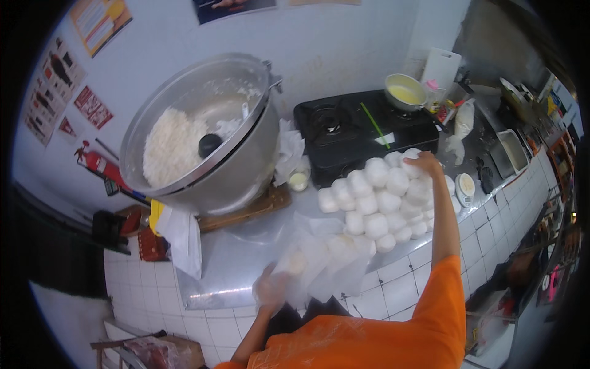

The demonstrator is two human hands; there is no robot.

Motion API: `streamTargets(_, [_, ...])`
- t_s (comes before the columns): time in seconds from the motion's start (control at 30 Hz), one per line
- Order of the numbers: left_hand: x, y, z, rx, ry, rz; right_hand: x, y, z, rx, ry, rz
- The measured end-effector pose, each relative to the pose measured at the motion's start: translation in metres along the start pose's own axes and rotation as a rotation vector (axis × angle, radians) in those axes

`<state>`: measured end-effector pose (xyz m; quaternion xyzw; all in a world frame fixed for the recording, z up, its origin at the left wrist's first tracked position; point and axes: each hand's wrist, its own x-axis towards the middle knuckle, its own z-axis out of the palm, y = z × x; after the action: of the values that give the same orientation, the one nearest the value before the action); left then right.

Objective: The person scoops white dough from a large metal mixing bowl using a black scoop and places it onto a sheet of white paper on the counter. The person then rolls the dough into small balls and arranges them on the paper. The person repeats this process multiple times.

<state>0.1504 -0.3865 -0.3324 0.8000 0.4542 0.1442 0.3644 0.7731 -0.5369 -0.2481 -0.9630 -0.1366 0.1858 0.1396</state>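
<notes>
My right hand [425, 164] reaches over a large heap of round white bundles [388, 201], its fingers closed on a bundle at the heap's upper right. At the table's front edge, my left hand [272, 285] is partly hidden by a thin translucent plastic bag [299, 267] that it holds, with something pale inside. More translucent sheets or bags, some with pale contents, lie between that hand and the heap. To the back left stands a large metal rice pot [230, 184] with cooked white rice [170, 145] and a black-knobbed tool [210, 145] in it.
Behind the heap, a black gas stove [329, 143] carries a green straw [374, 124] and a pan of yellow content [405, 92]. A small white kitchen scale [465, 187] and a filled plastic bag [464, 119] lie right. A small cup [298, 181] stands beside the pot on the steel table [230, 263].
</notes>
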Motion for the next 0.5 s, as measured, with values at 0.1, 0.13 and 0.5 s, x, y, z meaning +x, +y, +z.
streamTargets(0.1, [0.015,-0.025,0.001,0.041,-0.029,-0.249,-0.044,-0.028,0.017,-0.056,0.248,0.118])
streamTargets(0.13, [0.017,-0.040,0.001,-0.003,-0.048,-0.260,-0.068,-0.042,0.029,0.009,0.443,0.079])
streamTargets(0.5, [0.072,-0.146,-0.107,0.328,-0.102,-0.307,-0.470,-0.172,0.271,-0.129,-0.109,-1.084])
